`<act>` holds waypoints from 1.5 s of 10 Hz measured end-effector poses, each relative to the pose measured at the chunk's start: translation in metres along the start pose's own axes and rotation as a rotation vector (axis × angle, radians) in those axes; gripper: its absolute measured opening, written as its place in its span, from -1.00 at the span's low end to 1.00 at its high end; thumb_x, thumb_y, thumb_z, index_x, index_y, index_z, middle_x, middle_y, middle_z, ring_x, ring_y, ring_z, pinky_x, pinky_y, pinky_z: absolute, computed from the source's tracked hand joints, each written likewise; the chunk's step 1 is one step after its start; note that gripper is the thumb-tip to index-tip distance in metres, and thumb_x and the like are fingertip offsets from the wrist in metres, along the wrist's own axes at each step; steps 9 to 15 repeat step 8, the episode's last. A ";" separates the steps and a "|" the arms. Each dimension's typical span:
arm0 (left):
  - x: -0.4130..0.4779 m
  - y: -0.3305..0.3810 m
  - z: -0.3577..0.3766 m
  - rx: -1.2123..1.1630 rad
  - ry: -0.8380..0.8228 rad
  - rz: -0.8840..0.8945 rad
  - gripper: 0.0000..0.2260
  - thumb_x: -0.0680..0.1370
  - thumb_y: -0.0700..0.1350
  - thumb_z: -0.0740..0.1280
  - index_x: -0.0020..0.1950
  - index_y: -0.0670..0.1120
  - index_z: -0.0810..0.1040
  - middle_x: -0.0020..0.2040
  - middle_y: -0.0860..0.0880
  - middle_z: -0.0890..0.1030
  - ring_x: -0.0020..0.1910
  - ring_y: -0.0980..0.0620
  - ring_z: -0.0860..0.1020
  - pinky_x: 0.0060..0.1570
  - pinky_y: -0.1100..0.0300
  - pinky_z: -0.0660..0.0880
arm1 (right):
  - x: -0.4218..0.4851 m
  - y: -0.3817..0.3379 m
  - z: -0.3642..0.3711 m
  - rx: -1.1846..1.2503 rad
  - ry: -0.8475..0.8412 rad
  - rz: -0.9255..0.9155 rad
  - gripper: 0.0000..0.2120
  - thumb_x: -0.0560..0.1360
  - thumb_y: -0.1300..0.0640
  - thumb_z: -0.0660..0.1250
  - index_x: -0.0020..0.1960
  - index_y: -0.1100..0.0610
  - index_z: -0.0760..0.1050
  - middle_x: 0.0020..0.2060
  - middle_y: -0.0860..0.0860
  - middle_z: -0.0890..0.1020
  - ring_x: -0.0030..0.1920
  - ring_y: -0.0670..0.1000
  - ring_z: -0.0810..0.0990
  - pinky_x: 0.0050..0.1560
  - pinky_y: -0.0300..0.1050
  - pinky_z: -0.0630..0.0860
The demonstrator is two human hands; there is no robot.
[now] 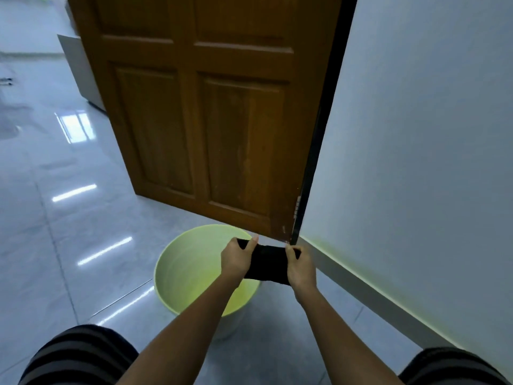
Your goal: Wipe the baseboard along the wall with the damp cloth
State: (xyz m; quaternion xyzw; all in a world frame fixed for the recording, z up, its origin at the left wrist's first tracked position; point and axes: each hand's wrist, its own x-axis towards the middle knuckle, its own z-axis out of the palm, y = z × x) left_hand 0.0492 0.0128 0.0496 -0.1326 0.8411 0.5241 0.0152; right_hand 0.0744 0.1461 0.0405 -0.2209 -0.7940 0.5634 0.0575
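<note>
Over the bucket [194,270] rim, I hold the cloth [268,263] stretched between both hands. Left hand [238,258] fingers clamp one end, right hand [301,266] fingers the other. The baseboard [369,298] runs along the wall [430,162] to my right, untouched.

- The black cloth [267,264] has both ends hidden inside the gripping left hand [238,258] and right hand [300,266].
- The green bucket [191,265] is partly covered by the forearms.
- The wooden door [205,107] is cut off at the top edge.
</note>
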 end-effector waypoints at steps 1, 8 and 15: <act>0.015 -0.013 0.011 0.067 0.069 0.038 -0.60 0.55 0.14 0.25 -0.04 -0.24 0.45 -0.07 -0.20 0.59 -0.03 -0.19 0.55 -0.14 0.06 0.40 | 0.012 0.011 0.014 -0.030 0.009 0.033 -0.70 0.61 0.00 0.14 0.15 0.20 0.47 -0.04 0.10 0.55 -0.05 0.05 0.49 -0.05 -0.12 0.40; 0.066 -0.095 0.057 0.355 -0.041 -0.070 -0.67 0.58 0.17 0.12 -0.09 -0.08 0.46 -0.26 0.01 0.56 -0.18 -0.11 0.55 -0.24 0.04 0.40 | 0.078 0.082 0.076 -0.058 -0.258 0.279 -0.85 0.59 0.14 0.18 0.02 0.09 0.53 -0.05 0.05 0.64 -0.01 0.08 0.59 -0.05 -0.11 0.47; 0.066 -0.095 0.057 0.355 -0.041 -0.070 -0.67 0.58 0.17 0.12 -0.09 -0.08 0.46 -0.26 0.01 0.56 -0.18 -0.11 0.55 -0.24 0.04 0.40 | 0.078 0.082 0.076 -0.058 -0.258 0.279 -0.85 0.59 0.14 0.18 0.02 0.09 0.53 -0.05 0.05 0.64 -0.01 0.08 0.59 -0.05 -0.11 0.47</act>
